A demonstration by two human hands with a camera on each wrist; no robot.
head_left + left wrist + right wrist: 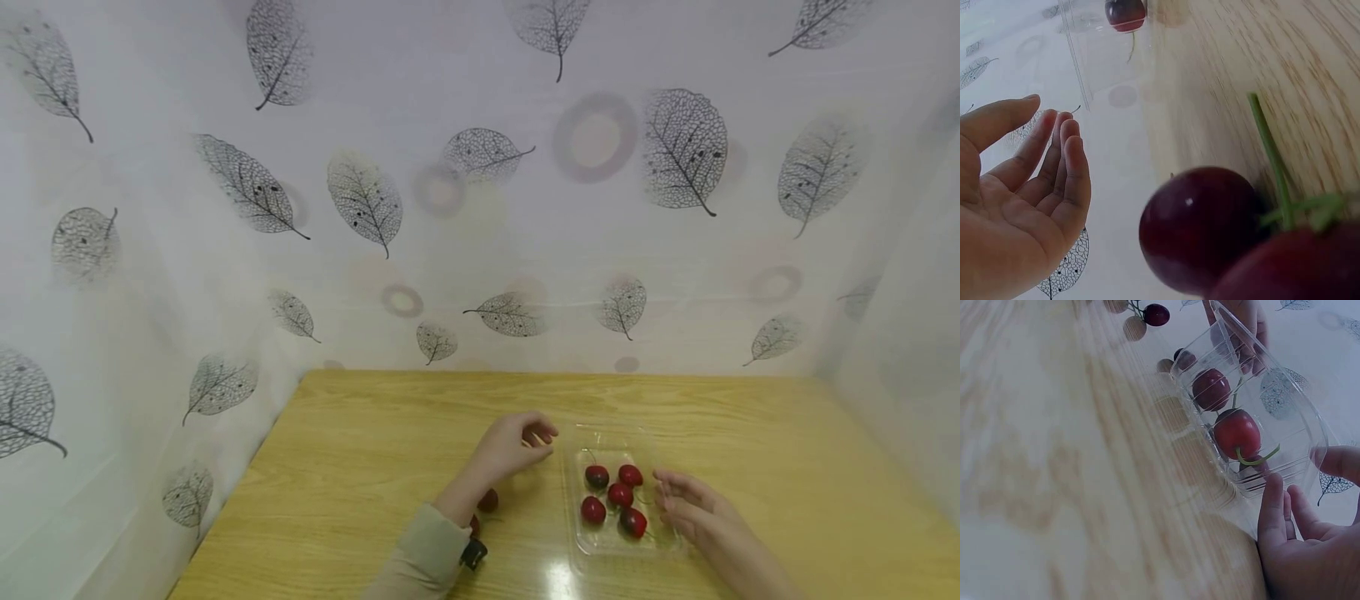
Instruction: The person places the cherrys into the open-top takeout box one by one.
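Note:
A clear plastic container (609, 546) holds several dark red cherries (620, 495), some with green stems. My right hand (701, 512) is at its right side; in the right wrist view its fingertips (1272, 487) rest at the wall and the thumb lies over the rim. To the left of the container, my left hand (513, 446) is raised with loosely bent fingers and nothing between them. Loose cherries (488, 501) lie on the table beside my left forearm, partly hidden by it. Close up in the left wrist view are a dark cherry (1200, 228) and a green stem (1272, 156).
The wooden table (360, 442) meets a pale sheet (480, 250) printed with leaves at the back and sides. A small black device (473, 553) sits at my left sleeve. Light glares on the table just in front of the container.

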